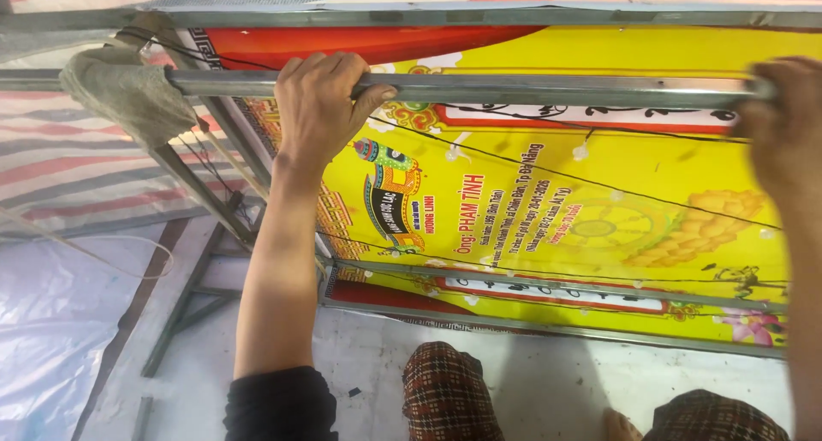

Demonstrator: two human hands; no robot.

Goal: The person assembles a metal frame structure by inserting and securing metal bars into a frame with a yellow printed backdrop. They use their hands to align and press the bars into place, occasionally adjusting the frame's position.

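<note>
A grey metal bar (531, 88) runs level across the upper part of the head view. My left hand (321, 103) is wrapped around it near the middle left, fingers curled over the top. My right hand (783, 116) grips the same bar at the far right edge and looks blurred. Behind the bar hangs a large yellow and red printed banner (548, 210) in a metal frame. A thin black wire with small bulbs (582, 150) crosses the banner. My knees in checked trousers (449, 398) show at the bottom.
A grey cloth (128, 90) is bunched over the bar's left end. Slanted metal struts (193, 261) stand at left. Striped tarpaulin (77, 158) hangs behind, and white plastic sheeting (51, 330) covers the floor. A second frame bar (479, 17) runs along the top.
</note>
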